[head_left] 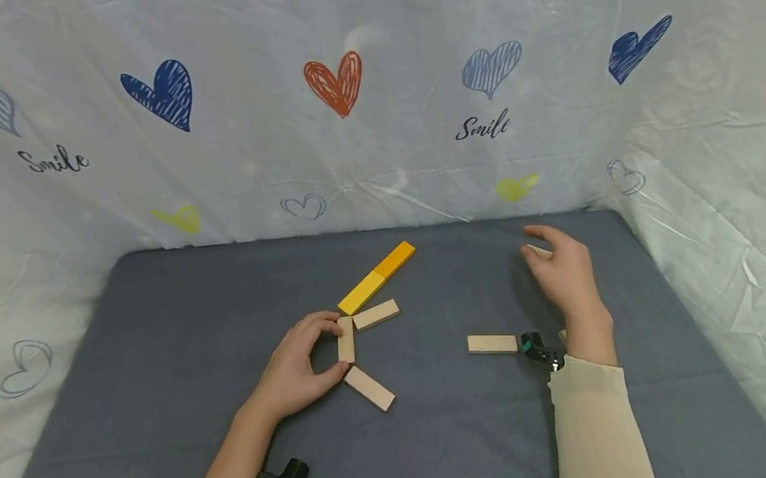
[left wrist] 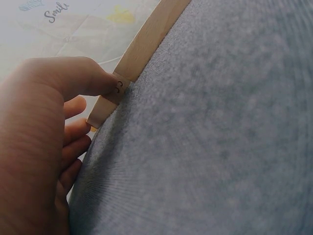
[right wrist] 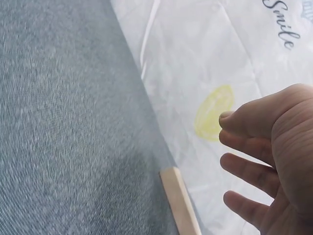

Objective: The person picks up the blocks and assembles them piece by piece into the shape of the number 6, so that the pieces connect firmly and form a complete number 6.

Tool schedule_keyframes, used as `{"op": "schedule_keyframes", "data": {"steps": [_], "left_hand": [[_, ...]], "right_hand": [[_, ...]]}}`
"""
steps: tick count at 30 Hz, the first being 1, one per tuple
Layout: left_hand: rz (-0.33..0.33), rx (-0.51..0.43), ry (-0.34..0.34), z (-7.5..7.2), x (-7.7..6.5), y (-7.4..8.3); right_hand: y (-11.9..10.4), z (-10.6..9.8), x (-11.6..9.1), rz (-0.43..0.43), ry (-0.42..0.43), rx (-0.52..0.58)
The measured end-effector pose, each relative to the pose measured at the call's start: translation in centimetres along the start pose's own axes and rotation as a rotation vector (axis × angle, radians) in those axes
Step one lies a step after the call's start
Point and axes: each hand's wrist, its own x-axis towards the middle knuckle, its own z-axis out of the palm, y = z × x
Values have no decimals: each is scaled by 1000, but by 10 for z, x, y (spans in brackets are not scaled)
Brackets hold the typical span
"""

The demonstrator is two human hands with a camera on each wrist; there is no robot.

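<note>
My left hand [head_left: 298, 367] pinches a plain wooden block [head_left: 346, 342] lengthwise, thumb at its near end and fingers at its far end. In the left wrist view the thumb presses the block's marked end [left wrist: 120, 89]. Touching or close to that block are a second wooden block [head_left: 376, 315] at its far end and a third [head_left: 370, 388] at its near end. Over at the back right, my right hand [head_left: 565, 271] hovers with thumb and fingers apart, nothing between them. Beneath it lies another wooden block [right wrist: 180, 203], partly hidden by the hand in the head view.
A yellow block [head_left: 361, 293] and an orange-yellow block [head_left: 395, 260] lie end to end behind the wooden ones. Another wooden block [head_left: 492, 344] lies left of the right wrist, and one more is mostly hidden beside that wrist. A white printed cloth [head_left: 406, 139] hangs behind the grey table [head_left: 455, 455].
</note>
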Motion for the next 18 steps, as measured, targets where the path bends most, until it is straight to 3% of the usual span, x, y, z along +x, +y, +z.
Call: {"op": "schedule_keyframes", "data": {"steps": [18], "left_hand": [[-4,5,5,-2,0,2]], "right_hand": [[27,-2,-2,91,-21,-32]]}}
